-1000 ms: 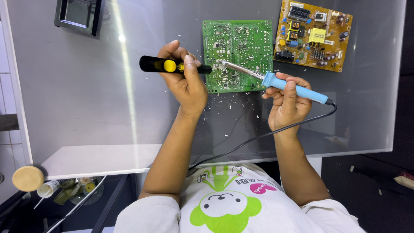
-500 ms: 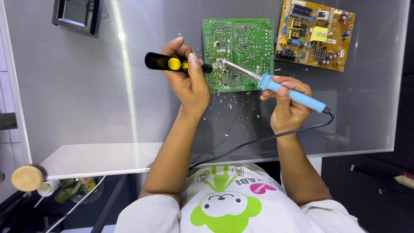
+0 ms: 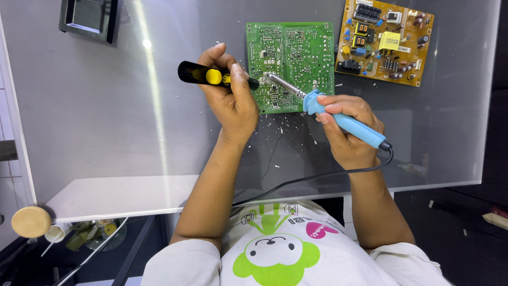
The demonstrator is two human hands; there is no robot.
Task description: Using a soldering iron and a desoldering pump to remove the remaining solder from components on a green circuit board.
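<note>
Here we hold steady: our right hand [image 3: 349, 127] grips the blue soldering iron [image 3: 344, 121] closed-fisted, tip on the green circuit board [image 3: 296, 58]; our left hand [image 3: 230, 98] wraps the black-and-yellow desoldering pump [image 3: 209, 75], nozzle beside the tip. The black cord [image 3: 296, 182] trails toward us. Farther off lie a yellow circuit board [image 3: 386, 39] and a dark tray [image 3: 87, 18], neither obstructing.

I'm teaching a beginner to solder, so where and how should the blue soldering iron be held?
Grip the soldering iron on its blue plastic handle, behind the flared collar, coming from the cord end, as the right hand does. The bare metal shaft points at the green circuit board, so fingers stay behind the collar.
</note>
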